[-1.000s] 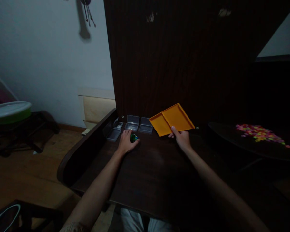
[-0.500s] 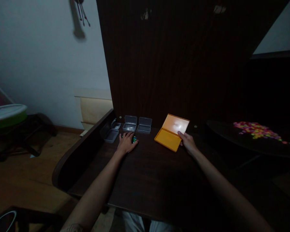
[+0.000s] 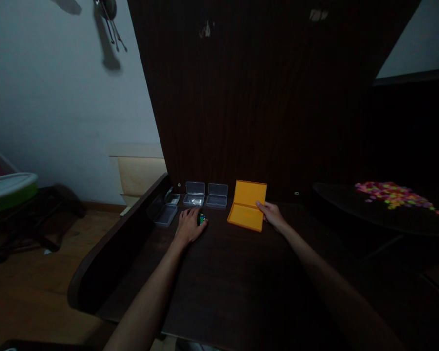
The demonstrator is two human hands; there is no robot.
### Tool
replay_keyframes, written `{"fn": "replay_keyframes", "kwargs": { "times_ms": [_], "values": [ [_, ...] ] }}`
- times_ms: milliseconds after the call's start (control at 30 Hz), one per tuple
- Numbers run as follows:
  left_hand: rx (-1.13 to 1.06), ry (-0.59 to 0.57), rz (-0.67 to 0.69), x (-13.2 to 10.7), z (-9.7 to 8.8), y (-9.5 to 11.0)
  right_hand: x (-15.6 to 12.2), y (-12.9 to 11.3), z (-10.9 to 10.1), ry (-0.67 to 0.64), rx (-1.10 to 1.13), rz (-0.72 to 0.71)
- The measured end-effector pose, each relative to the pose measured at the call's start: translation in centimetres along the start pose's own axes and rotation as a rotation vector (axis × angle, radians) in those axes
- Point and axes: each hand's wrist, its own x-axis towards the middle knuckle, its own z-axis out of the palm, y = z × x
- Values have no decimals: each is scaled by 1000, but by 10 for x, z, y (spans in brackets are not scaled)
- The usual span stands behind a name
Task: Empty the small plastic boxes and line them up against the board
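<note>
My right hand (image 3: 272, 214) grips the right edge of a yellow plastic case (image 3: 246, 215), thumb on its inner side. The case is hinged wide, its lid half tilted up at the back, and I see nothing inside. My left hand (image 3: 188, 225) rests palm down on the tabletop with its fingers stretched out. Beside its thumb some small green, blue and white pieces (image 3: 202, 219) show; the hand covers the others. Just behind that hand stand two clear plastic boxes, one (image 3: 194, 199) left and one (image 3: 217, 201) right, both with raised lids.
Two more clear boxes, a larger one (image 3: 165, 215) and a smaller one (image 3: 173, 199), sit by the raised side board (image 3: 120, 246). A dark upright panel (image 3: 234, 107) closes off the back. Bright pink and yellow bits (image 3: 395, 195) lie on a surface at the right.
The yellow case has turned to face me more squarely and shifted slightly left with my right hand. My left hand stays over the small pieces. The camera view has tilted a little.
</note>
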Motion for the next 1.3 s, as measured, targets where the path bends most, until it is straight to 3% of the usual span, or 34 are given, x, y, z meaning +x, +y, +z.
{"fn": "replay_keyframes", "kwargs": {
  "times_ms": [400, 700, 1067, 1200, 1300],
  "values": [
    [-17, 13, 10, 0, 0, -2, 29, 15, 7, 109, -99, -67],
    [-262, 69, -175, 5, 0, -11, 40, 16, 11, 296, -233, -97],
    [-250, 7, -93, 6, 2, -7, 41, 12, 16, 343, -289, -46],
    [-448, 55, -195, 8, 1, -10, 40, 9, 17, 349, -318, -12],
    [-777, 183, -358, 11, -1, -19, 35, 6, 16, 361, -327, -7]
  ]
}}
